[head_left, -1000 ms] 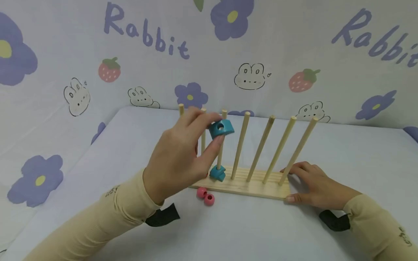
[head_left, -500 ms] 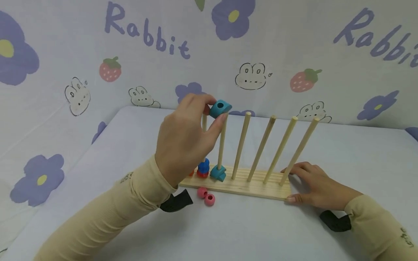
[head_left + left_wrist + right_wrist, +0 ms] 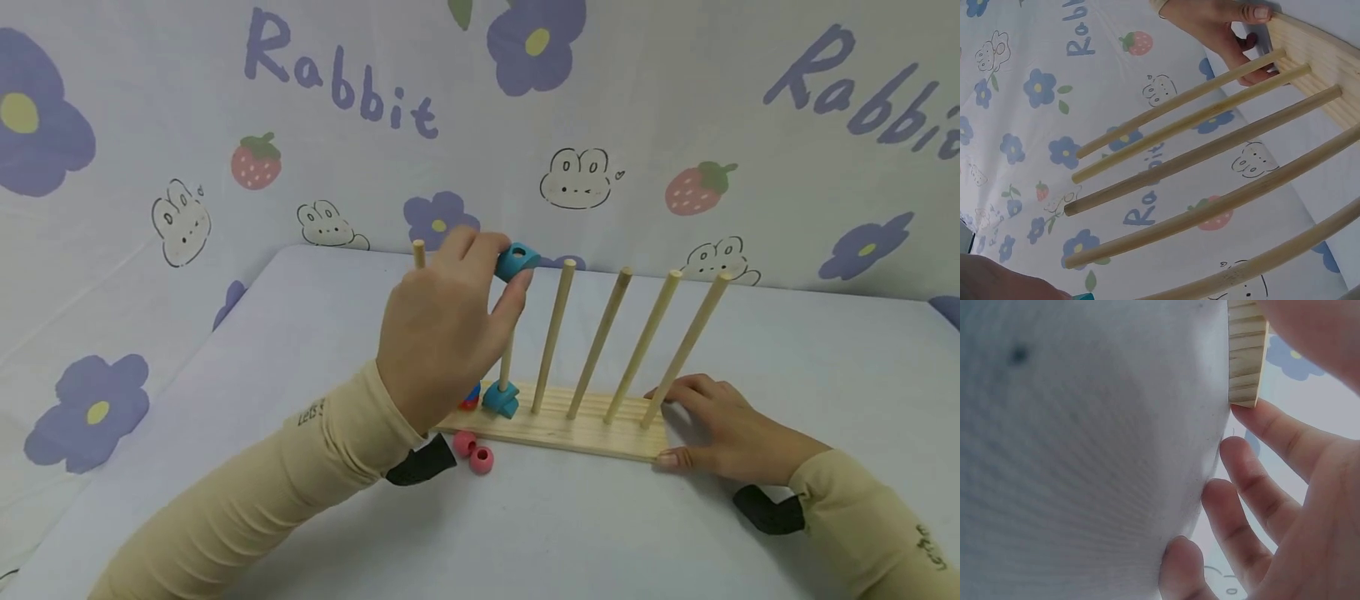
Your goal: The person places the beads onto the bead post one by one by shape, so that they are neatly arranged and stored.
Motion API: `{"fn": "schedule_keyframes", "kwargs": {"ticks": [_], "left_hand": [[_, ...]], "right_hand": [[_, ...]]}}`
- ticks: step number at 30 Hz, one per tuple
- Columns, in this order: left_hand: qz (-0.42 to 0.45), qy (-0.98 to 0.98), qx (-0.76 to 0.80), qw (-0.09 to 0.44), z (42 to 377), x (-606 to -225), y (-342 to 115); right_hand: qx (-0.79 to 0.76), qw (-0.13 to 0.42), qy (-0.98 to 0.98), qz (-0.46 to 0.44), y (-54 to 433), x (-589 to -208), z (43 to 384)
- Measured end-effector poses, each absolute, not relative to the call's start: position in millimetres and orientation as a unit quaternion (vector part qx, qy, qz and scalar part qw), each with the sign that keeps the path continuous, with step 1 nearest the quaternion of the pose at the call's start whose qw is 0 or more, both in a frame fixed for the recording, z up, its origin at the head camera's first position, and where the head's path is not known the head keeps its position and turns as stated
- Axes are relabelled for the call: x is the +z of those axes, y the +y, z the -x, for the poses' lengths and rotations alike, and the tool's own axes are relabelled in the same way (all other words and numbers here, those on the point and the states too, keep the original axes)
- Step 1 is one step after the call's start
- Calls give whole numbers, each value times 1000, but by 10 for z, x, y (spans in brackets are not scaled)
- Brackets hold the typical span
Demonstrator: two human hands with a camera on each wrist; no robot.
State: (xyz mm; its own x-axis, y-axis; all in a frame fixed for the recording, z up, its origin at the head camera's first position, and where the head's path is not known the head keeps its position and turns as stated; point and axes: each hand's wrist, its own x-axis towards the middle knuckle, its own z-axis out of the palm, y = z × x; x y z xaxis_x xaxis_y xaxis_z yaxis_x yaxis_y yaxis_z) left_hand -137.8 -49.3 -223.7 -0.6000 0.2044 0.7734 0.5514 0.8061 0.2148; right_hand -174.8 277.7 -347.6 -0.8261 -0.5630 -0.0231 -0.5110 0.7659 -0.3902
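My left hand (image 3: 450,325) pinches a teal bead (image 3: 517,263) between thumb and fingers, its hole showing on top. The bead is at the tip of the third peg from the left, whose upper end is hidden. At that peg's foot sit teal beads (image 3: 501,400). My right hand (image 3: 723,429) holds the right end of the wooden peg board (image 3: 592,433), thumb at the front corner and fingers behind. In the right wrist view, the index finger touches the board's corner (image 3: 1245,375). The left wrist view shows only a sliver of the teal bead (image 3: 1084,296).
Two pink beads (image 3: 482,460) lie on the white cloth (image 3: 570,533) before the board. Blue and red beads (image 3: 471,396) sit on a peg partly behind my left hand. Several bare pegs (image 3: 553,337) rise toward the right end.
My left hand has moved up and slightly right, bringing the teal bead from in front of the third peg to its tip. The bead has turned hole upward. My right hand stays put.
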Motion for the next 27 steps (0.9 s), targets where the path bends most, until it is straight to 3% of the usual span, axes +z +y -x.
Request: {"fn": "schedule_keyframes", "kwargs": {"ticks": [10, 27], "left_hand": [[241, -846, -215, 424, 1388, -2441, -454], [248, -887, -195, 336, 1352, -2829, -517]], "right_hand": [[-188, 82, 939, 277, 2779, -3475, 1747], [-183, 74, 940, 279, 2777, -3475, 1751]]}}
